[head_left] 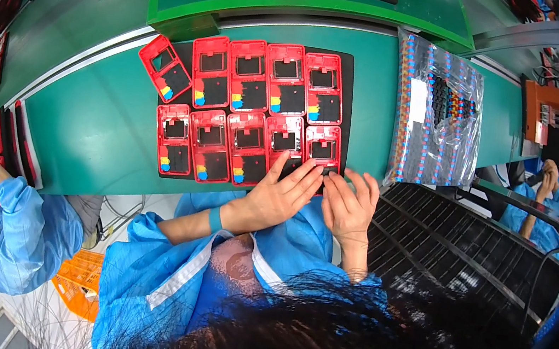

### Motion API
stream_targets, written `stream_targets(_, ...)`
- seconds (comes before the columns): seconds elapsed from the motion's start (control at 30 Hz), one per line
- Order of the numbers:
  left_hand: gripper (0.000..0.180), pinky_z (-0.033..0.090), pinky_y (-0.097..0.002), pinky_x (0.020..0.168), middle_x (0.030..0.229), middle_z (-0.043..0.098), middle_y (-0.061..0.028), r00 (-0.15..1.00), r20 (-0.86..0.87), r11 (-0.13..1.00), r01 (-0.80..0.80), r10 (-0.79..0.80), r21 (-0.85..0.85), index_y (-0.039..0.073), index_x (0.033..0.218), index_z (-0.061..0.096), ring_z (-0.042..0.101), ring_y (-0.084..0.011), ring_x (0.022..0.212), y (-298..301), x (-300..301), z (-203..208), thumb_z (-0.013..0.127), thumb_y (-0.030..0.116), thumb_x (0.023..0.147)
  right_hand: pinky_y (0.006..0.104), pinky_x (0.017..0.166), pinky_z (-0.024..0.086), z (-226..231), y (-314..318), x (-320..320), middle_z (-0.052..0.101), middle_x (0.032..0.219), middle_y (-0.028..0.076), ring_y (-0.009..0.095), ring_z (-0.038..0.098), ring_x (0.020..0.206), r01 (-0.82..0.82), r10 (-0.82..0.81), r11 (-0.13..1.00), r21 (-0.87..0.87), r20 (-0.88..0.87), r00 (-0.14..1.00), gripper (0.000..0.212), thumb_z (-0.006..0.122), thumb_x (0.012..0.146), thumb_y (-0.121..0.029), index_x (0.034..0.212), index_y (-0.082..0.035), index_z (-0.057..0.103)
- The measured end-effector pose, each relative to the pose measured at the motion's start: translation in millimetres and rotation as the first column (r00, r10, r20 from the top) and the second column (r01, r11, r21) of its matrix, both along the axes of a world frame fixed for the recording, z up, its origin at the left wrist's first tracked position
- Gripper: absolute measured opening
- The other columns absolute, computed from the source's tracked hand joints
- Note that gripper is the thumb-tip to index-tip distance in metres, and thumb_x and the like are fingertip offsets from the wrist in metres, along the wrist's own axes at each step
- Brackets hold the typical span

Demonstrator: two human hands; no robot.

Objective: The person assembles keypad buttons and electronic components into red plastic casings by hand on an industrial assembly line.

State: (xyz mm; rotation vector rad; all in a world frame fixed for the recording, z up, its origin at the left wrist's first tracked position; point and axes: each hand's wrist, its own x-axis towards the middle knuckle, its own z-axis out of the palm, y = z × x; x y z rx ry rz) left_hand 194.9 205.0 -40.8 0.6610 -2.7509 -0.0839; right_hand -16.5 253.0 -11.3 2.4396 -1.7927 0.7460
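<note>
My left hand (280, 196) lies over the near row, palm down with its fingers stretched toward the right. Its fingertips touch the lower part of the rightmost red plastic casing (323, 143) and partly cover the casing (284, 132) beside it. From the right, my right hand (350, 206) reaches the same rightmost casing's lower edge, fingers bent and apart. Both index fingertips meet near a dark panel there; any small part beneath them is hidden. Several more red casings (249, 63) form two rows on a black mat (349, 99), many with blue and yellow pieces at the lower left.
One tilted casing (166, 67) overhangs the mat's left edge. A plastic-wrapped tray of parts (437, 118) stands at right. Beyond a green ledge (302, 15) sit more casings. A co-worker in blue (35, 233) works at left; dark slatted racks (456, 242) are at lower right.
</note>
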Motion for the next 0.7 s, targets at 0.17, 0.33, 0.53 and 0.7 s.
stream_targets(0.17, 0.054, 0.025, -0.0746, 0.121, 0.157, 0.051, -0.0197, 0.998, 0.061, 0.999, -0.021, 0.022, -0.024, 0.0, 0.143, 0.061, 0.037, -0.0369, 0.155, -3, -2, 5, 0.054, 0.024, 0.095, 0.0586, 0.118, 0.035, -7, -7, 7, 0.07, 0.118, 0.003, 0.032, 0.061, 0.124, 0.065, -0.067, 0.997, 0.044, 0.026, 0.997, 0.019, 0.077, 0.084, -0.012, 0.103, -0.01, 0.075)
stream_targets(0.33, 0.05, 0.027, -0.0786, 0.117, 0.154, 0.054, -0.0184, 0.997, 0.07, 0.998, 0.028, -0.024, -0.063, 0.001, 0.139, 0.065, 0.039, -0.0369, 0.153, -3, 4, 4, 0.055, 0.023, 0.095, 0.0604, 0.12, 0.032, -8, -7, 8, 0.069, 0.116, 0.003, 0.032, 0.058, 0.126, 0.125, -0.124, 0.991, 0.038, -0.03, 0.992, 0.02, 0.078, 0.085, -0.013, 0.104, -0.011, 0.075)
stream_targets(0.53, 0.046, 0.028, -0.08, 0.117, 0.145, 0.059, -0.0143, 1.0, -0.015, 0.999, 0.027, -0.027, -0.033, 0.004, 0.133, 0.07, 0.044, -0.0334, 0.148, -4, 8, 8, 0.058, 0.023, 0.093, 0.0573, 0.119, 0.036, -10, -1, 7, 0.068, 0.116, 0.004, 0.032, 0.064, 0.117, 0.097, -0.108, 0.99, 0.1, 0.111, 0.988, 0.027, 0.077, 0.084, -0.009, 0.111, -0.011, 0.076)
stream_targets(0.7, 0.041, 0.031, -0.0805, 0.115, 0.139, 0.061, -0.0108, 0.995, -0.085, 0.999, 0.041, -0.043, -0.019, 0.006, 0.127, 0.073, 0.048, -0.0318, 0.145, 5, 25, -5, 0.063, 0.022, 0.091, 0.049, 0.095, 0.055, 3, 1, 11, 0.07, 0.114, 0.009, 0.031, 0.067, 0.109, -0.105, 0.107, 0.994, -0.018, 0.155, 0.982, 0.035, 0.079, 0.079, -0.005, 0.114, -0.003, 0.075)
